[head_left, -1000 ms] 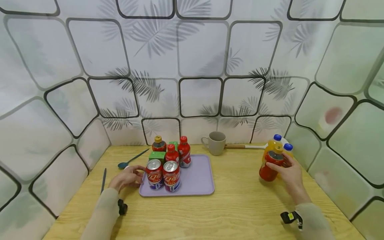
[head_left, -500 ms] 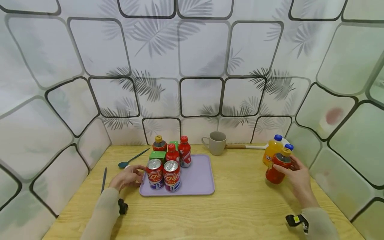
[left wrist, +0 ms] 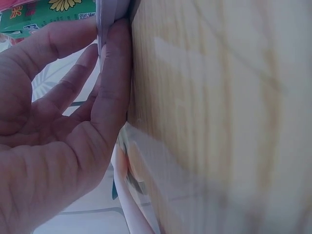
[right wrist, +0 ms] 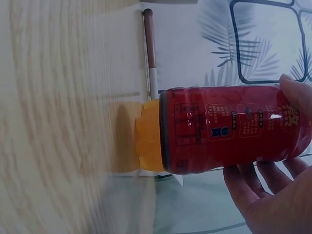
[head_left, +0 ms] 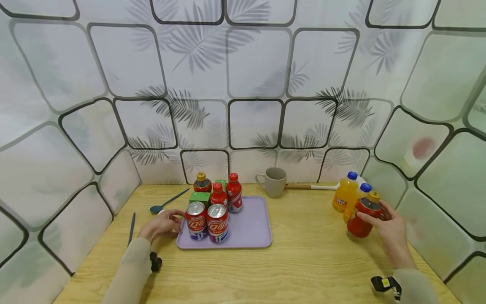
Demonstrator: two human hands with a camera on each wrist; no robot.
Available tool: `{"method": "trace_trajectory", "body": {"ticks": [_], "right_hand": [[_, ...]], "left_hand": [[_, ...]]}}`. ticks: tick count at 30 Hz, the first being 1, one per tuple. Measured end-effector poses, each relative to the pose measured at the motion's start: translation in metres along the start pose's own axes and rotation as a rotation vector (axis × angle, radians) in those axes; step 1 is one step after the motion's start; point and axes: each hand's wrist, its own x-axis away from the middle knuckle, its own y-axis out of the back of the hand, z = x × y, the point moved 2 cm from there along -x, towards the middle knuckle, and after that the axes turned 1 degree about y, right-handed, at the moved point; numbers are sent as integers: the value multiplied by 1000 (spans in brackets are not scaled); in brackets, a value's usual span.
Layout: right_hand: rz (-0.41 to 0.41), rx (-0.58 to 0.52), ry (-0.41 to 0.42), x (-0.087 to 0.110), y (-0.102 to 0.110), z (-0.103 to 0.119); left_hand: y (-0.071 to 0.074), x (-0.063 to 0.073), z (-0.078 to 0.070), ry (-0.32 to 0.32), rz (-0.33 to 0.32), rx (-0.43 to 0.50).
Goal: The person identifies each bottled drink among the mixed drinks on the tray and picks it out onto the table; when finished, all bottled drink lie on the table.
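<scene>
My left hand pinches the left edge of the lilac tray; in the left wrist view its thumb and a finger sit on either side of the rim. On the tray stand two red drink cans, two red bottles with red caps, green cartons and a dark-labelled bottle with a yellow cap. At the far right my right hand grips a red-labelled drink bottle with a yellow cap, tilted and raised over the table. Two orange juice bottles with blue caps stand just behind it.
A grey mug is at the back of the table, with a wooden-handled utensil lying to its right. Left of the tray lie a teal spoon and a thin dark-blue stick. Patterned curtain surrounds the table's back and sides.
My right hand has moved the red-labelled bottle rightward and slightly toward me, uncovering more of the orange juice bottles. The left hand and tray have stayed put.
</scene>
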Motion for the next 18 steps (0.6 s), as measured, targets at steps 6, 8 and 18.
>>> {"method": "trace_trajectory", "body": {"ticks": [6,8,18], "right_hand": [[-6,-2,-17,0,2,-4],[-19,2,-32,-1,3,-6],[-99,-22,-90,-6,13,-13]], "left_hand": [[1,1,-1,13,-9,-16],[0,1,-1,16,-5,-11],[1,0,0,-16,13,-21]]}}
